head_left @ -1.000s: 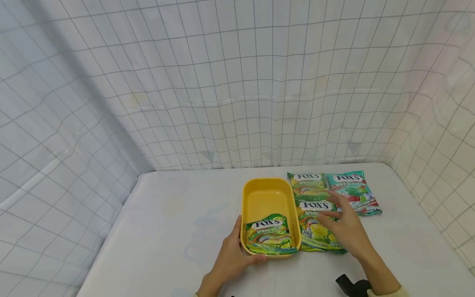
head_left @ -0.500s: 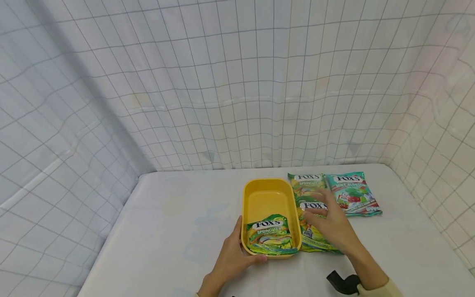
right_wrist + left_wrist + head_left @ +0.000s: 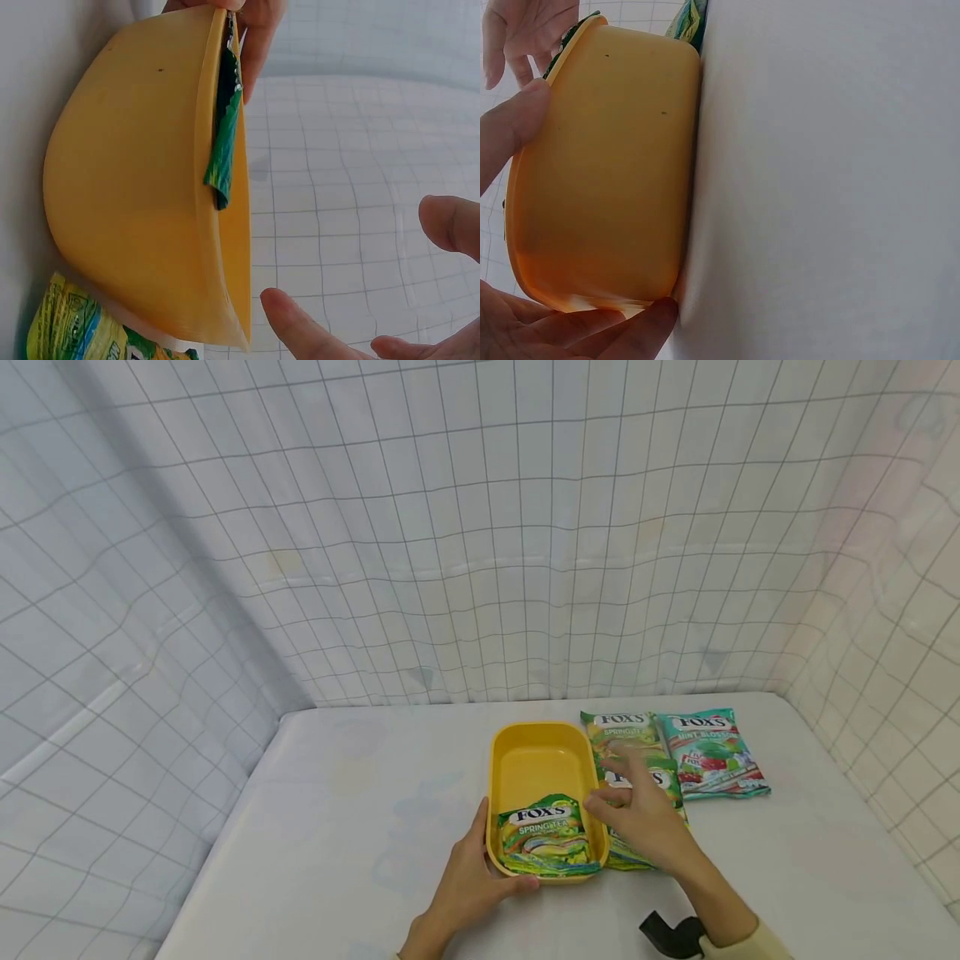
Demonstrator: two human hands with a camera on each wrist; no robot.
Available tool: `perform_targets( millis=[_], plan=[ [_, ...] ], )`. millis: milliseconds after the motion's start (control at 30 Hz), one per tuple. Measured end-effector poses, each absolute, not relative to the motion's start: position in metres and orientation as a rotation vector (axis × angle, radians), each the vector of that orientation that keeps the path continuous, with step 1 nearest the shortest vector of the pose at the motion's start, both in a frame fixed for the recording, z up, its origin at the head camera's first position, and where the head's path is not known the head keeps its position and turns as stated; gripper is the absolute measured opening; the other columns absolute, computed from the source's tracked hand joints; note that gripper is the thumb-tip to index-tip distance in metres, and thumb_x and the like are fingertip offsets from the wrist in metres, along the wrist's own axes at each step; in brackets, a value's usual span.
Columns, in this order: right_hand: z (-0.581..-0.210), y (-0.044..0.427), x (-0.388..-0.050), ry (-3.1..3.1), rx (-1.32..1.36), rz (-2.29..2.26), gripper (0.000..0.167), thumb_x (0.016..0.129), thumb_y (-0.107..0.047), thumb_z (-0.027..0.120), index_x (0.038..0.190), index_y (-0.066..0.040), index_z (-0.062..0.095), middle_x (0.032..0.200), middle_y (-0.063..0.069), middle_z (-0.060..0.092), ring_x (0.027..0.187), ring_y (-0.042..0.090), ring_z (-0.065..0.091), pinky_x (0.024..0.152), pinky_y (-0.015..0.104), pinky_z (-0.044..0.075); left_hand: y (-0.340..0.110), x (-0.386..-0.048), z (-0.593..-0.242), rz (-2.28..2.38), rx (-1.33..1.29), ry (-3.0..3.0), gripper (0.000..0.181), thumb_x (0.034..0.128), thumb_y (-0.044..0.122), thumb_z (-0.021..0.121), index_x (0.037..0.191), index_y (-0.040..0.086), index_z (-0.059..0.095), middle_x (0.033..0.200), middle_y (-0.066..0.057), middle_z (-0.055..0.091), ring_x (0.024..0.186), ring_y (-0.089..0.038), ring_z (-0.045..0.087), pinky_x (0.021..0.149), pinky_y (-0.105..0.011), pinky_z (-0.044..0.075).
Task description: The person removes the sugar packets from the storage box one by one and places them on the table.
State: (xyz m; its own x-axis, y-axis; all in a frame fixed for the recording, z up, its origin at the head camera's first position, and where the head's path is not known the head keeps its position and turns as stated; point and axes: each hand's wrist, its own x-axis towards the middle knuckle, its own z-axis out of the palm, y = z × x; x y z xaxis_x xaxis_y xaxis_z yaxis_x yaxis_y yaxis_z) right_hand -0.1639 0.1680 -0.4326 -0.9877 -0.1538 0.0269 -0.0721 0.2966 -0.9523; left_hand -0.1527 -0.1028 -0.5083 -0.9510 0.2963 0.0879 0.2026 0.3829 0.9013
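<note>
In the head view, a yellow plastic container (image 3: 532, 768) stands on the table, with a green Fox's Spring Tea candy bag (image 3: 543, 839) in its near end. My left hand (image 3: 467, 887) holds the container's near left corner, thumb on the front and fingers along the side; the left wrist view shows its thumb near the rim. My right hand (image 3: 647, 822) hovers by the right rim, fingers spread and holding nothing. Beneath it lies another Spring Tea bag (image 3: 663, 772), partly hidden. In the right wrist view, the bag's folded edge (image 3: 223, 154) pokes just past the rim.
Behind the covered bag lies a further Spring Tea bag (image 3: 622, 727). A teal Fox's Mint Blossom bag (image 3: 716, 756) is to its right. White grid-patterned cloth (image 3: 480, 568) walls the white-covered table (image 3: 360, 802). A black device (image 3: 673, 935) sits at my right wrist.
My right hand has moved left, from over the loose Spring Tea bag towards the container's right rim, with nothing in it. The left hand and the container have stayed put.
</note>
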Motion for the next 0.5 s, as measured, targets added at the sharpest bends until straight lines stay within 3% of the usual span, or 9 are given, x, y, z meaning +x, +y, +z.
perform_targets(
  millis=[300,500],
  plan=[
    [-0.436,0.150,-0.165,2.443,-0.217,-1.800,0.089,0.094,-0.020,0.076,0.161,-0.017,0.017,0.158,0.025,0.033,0.121,0.039,0.060,0.086,0.041,0.058,-0.103,-0.152,-0.507,1.637,0.465,2.538,0.126,0.0713,0.047,0.093,0.164,0.013,0.015,0.137,0.001,0.061,0.118,-0.013,0.059,0.106,-0.035,0.045],
    [-0.440,0.137,-0.165,2.431,-0.162,-1.720,0.088,0.094,-0.024,0.076,0.160,-0.016,0.019,0.160,0.025,0.030,0.126,0.046,0.055,0.094,0.052,0.053,-0.103,-0.152,-0.507,1.629,0.456,2.537,0.126,0.0721,0.048,0.092,0.164,0.012,0.013,0.139,0.000,0.060,0.119,-0.013,0.059,0.106,-0.036,0.045]
  ],
)
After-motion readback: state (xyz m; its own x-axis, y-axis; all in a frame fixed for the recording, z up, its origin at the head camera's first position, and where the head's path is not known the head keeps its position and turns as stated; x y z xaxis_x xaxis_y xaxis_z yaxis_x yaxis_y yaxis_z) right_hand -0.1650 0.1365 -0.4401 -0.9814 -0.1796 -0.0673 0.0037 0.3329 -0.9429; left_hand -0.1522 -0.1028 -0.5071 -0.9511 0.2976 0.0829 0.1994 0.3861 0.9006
